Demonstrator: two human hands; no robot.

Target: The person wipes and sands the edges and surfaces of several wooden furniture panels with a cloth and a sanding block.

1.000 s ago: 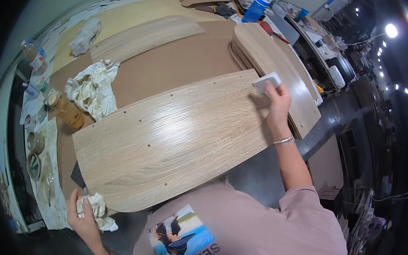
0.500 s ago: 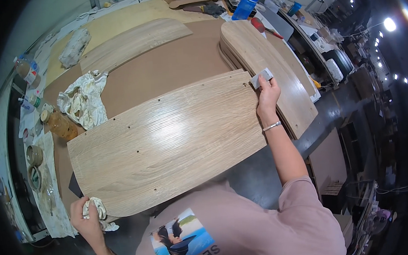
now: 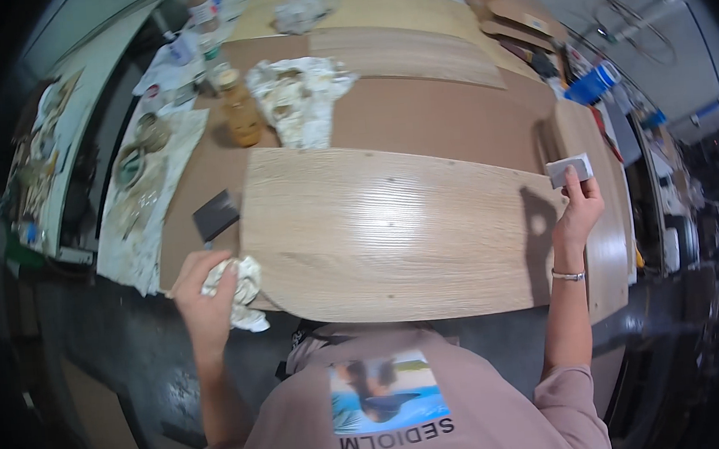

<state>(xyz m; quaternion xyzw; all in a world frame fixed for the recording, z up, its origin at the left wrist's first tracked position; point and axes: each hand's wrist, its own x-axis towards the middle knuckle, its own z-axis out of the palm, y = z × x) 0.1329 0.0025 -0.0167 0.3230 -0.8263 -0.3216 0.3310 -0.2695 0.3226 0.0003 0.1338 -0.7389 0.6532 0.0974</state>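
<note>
A wood-grain panel [image 3: 394, 239] with small holes lies flat in front of me, its near left corner rounded. By that corner, my left hand [image 3: 200, 292] is closed on a crumpled, stained white rag [image 3: 245, 288]. My right hand [image 3: 577, 203] is raised over the panel's right end, casting a shadow on it. Between its thumb and fingers it grips a small flat pale grey block [image 3: 569, 169], held up off the surface. A dark grey rectangular block [image 3: 216, 216] rests on the brown board left of the panel.
A bottle of amber liquid [image 3: 238, 112] stands beyond the panel's left end, beside a larger stained cloth [image 3: 295, 99]. Jars [image 3: 129, 165] stand at the left. Stacked panels [image 3: 604, 247] lie at the right, near a blue bottle [image 3: 593, 84]. Another panel [image 3: 405, 52] lies at the back.
My view has swung left, so the table appears turned. The right hand has lifted the pale block away from the panel's far right corner. The rag stays in my left hand.
</note>
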